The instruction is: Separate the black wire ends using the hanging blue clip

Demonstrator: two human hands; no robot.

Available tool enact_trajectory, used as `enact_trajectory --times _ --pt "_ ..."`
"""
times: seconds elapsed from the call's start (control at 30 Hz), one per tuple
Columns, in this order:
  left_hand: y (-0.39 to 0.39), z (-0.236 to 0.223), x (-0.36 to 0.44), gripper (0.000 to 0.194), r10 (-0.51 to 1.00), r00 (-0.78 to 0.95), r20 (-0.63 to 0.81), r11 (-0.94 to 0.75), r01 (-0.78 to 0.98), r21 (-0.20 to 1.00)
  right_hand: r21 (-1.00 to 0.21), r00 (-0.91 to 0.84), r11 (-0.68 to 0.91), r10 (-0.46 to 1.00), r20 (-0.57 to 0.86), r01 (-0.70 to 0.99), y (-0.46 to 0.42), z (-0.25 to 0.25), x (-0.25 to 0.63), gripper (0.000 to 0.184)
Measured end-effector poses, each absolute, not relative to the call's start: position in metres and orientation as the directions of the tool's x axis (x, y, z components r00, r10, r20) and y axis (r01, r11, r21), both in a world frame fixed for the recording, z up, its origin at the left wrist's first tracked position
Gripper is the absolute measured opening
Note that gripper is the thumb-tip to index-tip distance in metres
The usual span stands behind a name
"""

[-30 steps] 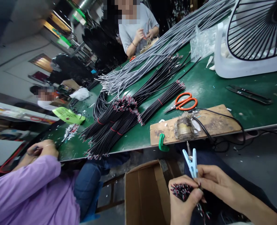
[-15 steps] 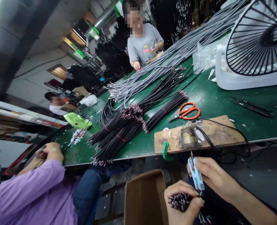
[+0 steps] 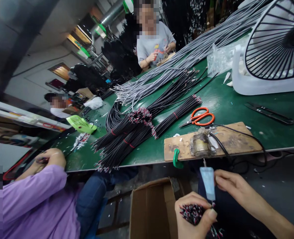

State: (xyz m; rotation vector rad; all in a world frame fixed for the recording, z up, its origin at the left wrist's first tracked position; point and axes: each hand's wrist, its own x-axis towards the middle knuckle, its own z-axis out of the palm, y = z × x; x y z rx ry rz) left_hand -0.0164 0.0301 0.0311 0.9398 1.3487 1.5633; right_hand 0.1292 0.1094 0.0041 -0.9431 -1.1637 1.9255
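Note:
In my left hand (image 3: 195, 212) is a bundle of thin black cables (image 3: 191, 213) with red, white and black wire ends, the fingers wrapped round it. My left thumb presses by a few wires under a light-blue clip (image 3: 208, 183). A thin metal rod (image 3: 205, 162) runs from the clip's top up toward a taped cylindrical motor-like unit (image 3: 202, 145) on a wooden board (image 3: 236, 136). My right hand (image 3: 233, 184) is just right of the clip, fingers loosely bent, seemingly off it. The clip looks a little blurred.
Black cable bundles (image 3: 127, 142), orange-handled scissors (image 3: 202, 116), black thread snips (image 3: 268, 113), grey cables (image 3: 161, 73) and a fan (image 3: 281, 43) are on the green table (image 3: 142, 156). A green clamp (image 3: 177, 158) grips its edge. Below stands a cardboard box (image 3: 151, 212). Co-workers (image 3: 153, 46) sit nearby.
My right hand has let go of the clip and drawn slightly right. The clip has turned, showing its flat side. My left hand stays around the cable bundle.

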Motion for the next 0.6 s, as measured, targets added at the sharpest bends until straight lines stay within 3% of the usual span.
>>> enact_trajectory --times 0.1,0.2,0.3,0.43,0.6 --pt "0.022 0.030 -0.012 0.023 0.922 -0.341 -0.182 0.072 -0.311 0.948 -0.987 -0.450 -0.157 0.883 -0.131 -0.021 0.104 0.010 0.136 0.024" --pt "0.015 0.027 -0.007 0.029 0.855 -0.344 -0.389 0.247 -0.390 0.887 -0.997 -0.499 0.079 0.865 0.059 0.019 0.097 0.024 0.136 0.016" --pt "0.014 0.023 -0.005 0.031 0.842 -0.423 -0.335 0.238 -0.265 0.934 -0.971 -0.562 0.239 0.806 0.187 0.021 0.093 0.036 0.132 0.009" --pt "0.018 0.018 -0.004 0.027 0.878 -0.397 -0.269 0.194 -0.219 0.956 -0.965 -0.540 0.252 0.823 0.174 0.074 0.093 0.035 0.128 0.015" --pt "0.010 0.015 -0.002 0.038 0.773 -0.483 -0.411 0.294 -0.300 0.907 -0.991 -0.527 0.118 0.848 0.064 0.068 0.096 0.025 0.128 0.019"
